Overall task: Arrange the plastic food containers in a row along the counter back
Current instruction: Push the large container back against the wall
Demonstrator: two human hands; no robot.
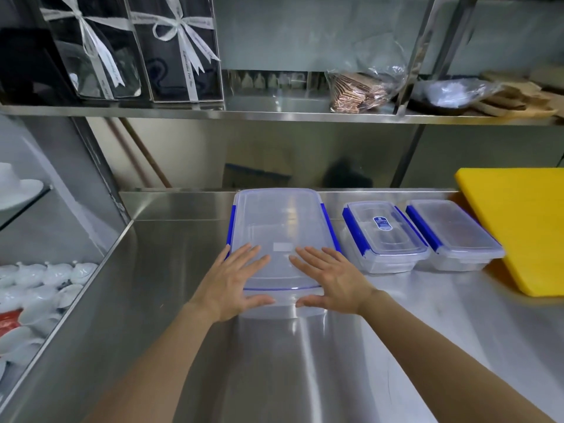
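1. On the steel counter (152,270), at its back, a big clear tub (279,227) with blue clips sits beside two small tubs (383,236).
2. Left hand (235,282) and right hand (332,280) lie flat, fingers spread, on its lid.

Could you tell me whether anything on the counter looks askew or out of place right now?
Nothing is spilled or damaged. The two small containers sit angled rather than square to the counter back, and the yellow cutting board lies tilted beside them.
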